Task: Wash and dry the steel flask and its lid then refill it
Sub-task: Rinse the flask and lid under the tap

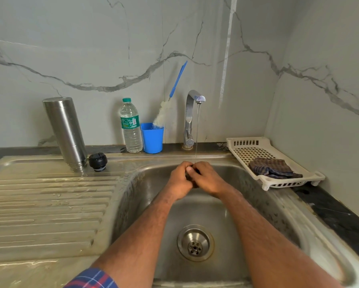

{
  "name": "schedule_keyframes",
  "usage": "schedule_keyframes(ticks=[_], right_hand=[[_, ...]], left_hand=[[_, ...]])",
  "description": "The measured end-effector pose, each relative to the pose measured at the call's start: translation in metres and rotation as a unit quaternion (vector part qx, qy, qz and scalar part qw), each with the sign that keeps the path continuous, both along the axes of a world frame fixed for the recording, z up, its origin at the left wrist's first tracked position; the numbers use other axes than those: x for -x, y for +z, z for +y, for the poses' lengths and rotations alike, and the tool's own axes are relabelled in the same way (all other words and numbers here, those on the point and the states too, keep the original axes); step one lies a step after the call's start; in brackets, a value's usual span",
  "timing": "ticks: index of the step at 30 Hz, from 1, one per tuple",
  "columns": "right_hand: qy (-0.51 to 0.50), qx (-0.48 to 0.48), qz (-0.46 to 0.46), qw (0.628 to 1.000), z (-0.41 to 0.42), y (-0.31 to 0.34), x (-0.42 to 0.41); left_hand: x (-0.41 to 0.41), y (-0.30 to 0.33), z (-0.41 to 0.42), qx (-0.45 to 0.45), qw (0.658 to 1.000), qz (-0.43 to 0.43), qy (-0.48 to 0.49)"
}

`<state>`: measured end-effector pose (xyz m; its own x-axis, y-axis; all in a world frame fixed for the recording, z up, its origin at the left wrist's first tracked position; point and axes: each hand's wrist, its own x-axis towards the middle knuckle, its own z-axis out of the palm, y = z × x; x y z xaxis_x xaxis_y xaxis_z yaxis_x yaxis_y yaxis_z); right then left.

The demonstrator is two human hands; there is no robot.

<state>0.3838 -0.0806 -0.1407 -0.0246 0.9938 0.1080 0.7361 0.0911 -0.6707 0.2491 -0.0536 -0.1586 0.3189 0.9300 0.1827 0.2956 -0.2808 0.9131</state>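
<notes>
Brushed steel flask (65, 129); glossy plastic lid (97, 161).

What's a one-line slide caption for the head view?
Both hands rub together under the running tap; steel flask stands inverted on the drainboard.

drainboard (49, 204): flask (65, 129) inverted, lid (97, 161) | counter (330, 210): tray (245, 150)

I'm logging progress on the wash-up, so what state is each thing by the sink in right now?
Steel flask: upside down on the drainboard, lid off.
Black lid: beside the flask, not held.
Tap: running thinly onto the hands.
Left hand and right hand: clasped together, something dark between them.
Water bottle: capped, upright.
Bottle brush: standing in the blue cup.
Cloth: crumpled in the white tray.
</notes>
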Motion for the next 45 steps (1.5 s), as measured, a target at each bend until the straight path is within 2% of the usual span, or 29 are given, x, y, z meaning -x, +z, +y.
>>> schedule_keyframes(ticks=[2, 4, 6, 8, 10, 14, 17, 22, 28, 31, 34, 36, 41, 45], right_hand=[[0.014, -0.015, 0.053, 0.998, -0.003, 0.001, -0.002], [-0.011, -0.004, 0.172, 0.985, -0.005, 0.003, -0.006], [-0.052, 0.013, 0.215, 0.975, -0.003, 0.003, -0.007], [-0.092, 0.008, 0.186, 0.978, 0.0, 0.001, -0.005], [-0.118, 0.015, 0.121, 0.986, 0.001, 0.0, -0.001], [-0.104, 0.072, 0.08, 0.989, -0.003, -0.001, 0.001], [-0.123, 0.057, 0.058, 0.989, -0.002, 0.0, 0.001], [-0.109, 0.057, 0.035, 0.992, -0.004, -0.001, 0.004], [-0.096, 0.026, 0.068, 0.993, 0.004, -0.007, 0.007], [-0.099, 0.041, 0.166, 0.98, 0.007, -0.01, 0.001], [-0.078, 0.098, 0.312, 0.942, 0.003, -0.01, -0.001], [-0.062, 0.121, 0.374, 0.917, 0.0, -0.009, -0.003], [-0.104, 0.181, 0.328, 0.921, -0.004, -0.009, -0.003], [-0.112, 0.205, 0.347, 0.908, -0.005, -0.008, 0.002]], left_hand=[[0.001, 0.0, 0.002, 0.006, 1.0, -0.018, 0.0], [0.003, -0.001, 0.003, 0.019, 0.999, -0.041, 0.01], [0.005, -0.002, 0.004, 0.034, 0.998, -0.048, 0.008], [0.008, -0.004, 0.007, 0.055, 0.998, -0.034, -0.007], [0.012, -0.005, 0.009, 0.085, 0.996, 0.001, -0.019], [0.026, -0.011, 0.006, 0.118, 0.979, 0.164, -0.04], [0.028, -0.013, 0.005, 0.137, 0.972, 0.183, -0.051], [0.024, -0.012, 0.003, 0.131, 0.976, 0.16, -0.064], [0.022, -0.012, 0.0, 0.153, 0.98, 0.109, -0.074], [0.021, -0.011, -0.001, 0.165, 0.984, 0.047, -0.057], [0.019, -0.009, 0.0, 0.183, 0.981, -0.049, -0.037], [0.015, -0.006, 0.0, 0.18, 0.979, -0.097, -0.019], [0.006, -0.004, 0.004, 0.108, 0.988, -0.101, 0.032], [0.008, -0.003, 0.003, 0.096, 0.987, -0.123, 0.035]])
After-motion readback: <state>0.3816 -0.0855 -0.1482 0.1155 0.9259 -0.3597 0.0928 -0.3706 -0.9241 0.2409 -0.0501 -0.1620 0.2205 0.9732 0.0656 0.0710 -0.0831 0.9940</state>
